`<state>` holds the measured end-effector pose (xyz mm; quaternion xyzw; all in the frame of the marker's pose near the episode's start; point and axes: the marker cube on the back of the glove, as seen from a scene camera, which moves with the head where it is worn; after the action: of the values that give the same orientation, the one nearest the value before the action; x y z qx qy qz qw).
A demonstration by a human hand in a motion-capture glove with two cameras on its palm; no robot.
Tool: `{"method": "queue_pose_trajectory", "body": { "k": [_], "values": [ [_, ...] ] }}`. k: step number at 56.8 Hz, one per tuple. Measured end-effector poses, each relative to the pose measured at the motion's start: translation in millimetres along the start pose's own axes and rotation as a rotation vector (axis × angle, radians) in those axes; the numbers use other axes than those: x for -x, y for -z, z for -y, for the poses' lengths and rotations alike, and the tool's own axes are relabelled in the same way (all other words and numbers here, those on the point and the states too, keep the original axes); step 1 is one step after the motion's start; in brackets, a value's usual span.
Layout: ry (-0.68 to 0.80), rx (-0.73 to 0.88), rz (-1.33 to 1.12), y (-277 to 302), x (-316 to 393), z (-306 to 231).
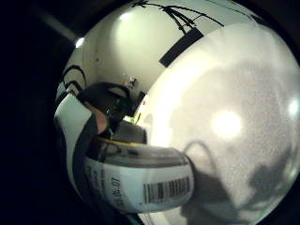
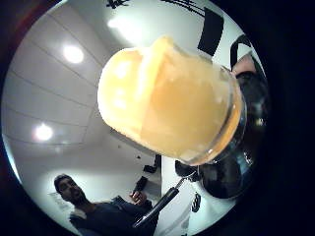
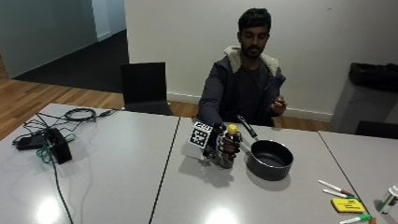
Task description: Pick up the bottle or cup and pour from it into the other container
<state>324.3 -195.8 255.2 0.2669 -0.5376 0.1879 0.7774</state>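
In the outside view a person sits across the grey table (image 3: 124,186). The gloved right hand (image 3: 219,143) grips a small bottle with a yellow cap (image 3: 231,129), held upright just above the table. A black saucepan (image 3: 271,159) with a long handle stands right beside the bottle. The thumb side palm view is filled by the yellow cap (image 2: 167,98), with the saucepan (image 2: 231,172) behind it. The little finger side palm view shows the bottle's white barcode label (image 1: 150,187) close to the palm, above the table (image 1: 234,122).
A black box with cables (image 3: 56,144) lies at the table's left end. Markers (image 3: 336,189) and a yellow eraser (image 3: 347,205) lie at the front right, with a small container (image 3: 390,196) at the edge. A black chair (image 3: 144,88) stands behind the table.
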Motion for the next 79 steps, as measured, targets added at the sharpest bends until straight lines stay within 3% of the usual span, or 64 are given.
{"method": "queue_pose_trajectory", "body": {
  "k": [2,9,16,24,30,37,41,44,47,60,65,70,79],
  "values": [
    [0.059,0.016,0.009,2.4,2.3,-1.9],
    [-0.059,-0.002,0.034,10.9,36.4,4.6],
    [0.131,0.081,0.013,29.6,60.4,3.3],
    [0.049,-0.045,-0.017,41.6,109.2,20.3],
    [0.085,0.201,-0.068,63.5,136.5,-1.4],
    [0.11,0.142,-0.128,63.8,165.7,6.5],
    [0.135,-0.007,-0.158,54.6,184.1,23.7],
    [0.131,0.034,-0.189,54.8,196.3,19.0],
    [0.107,0.091,-0.229,55.3,209.4,12.9],
    [0.273,0.116,-0.589,37.6,235.7,15.0],
    [0.147,0.157,-0.746,25.7,244.4,8.3],
    [0.283,0.206,-0.823,17.1,242.0,7.2],
    [0.36,0.267,-1.027,-6.5,241.9,8.4]
  ]
}}
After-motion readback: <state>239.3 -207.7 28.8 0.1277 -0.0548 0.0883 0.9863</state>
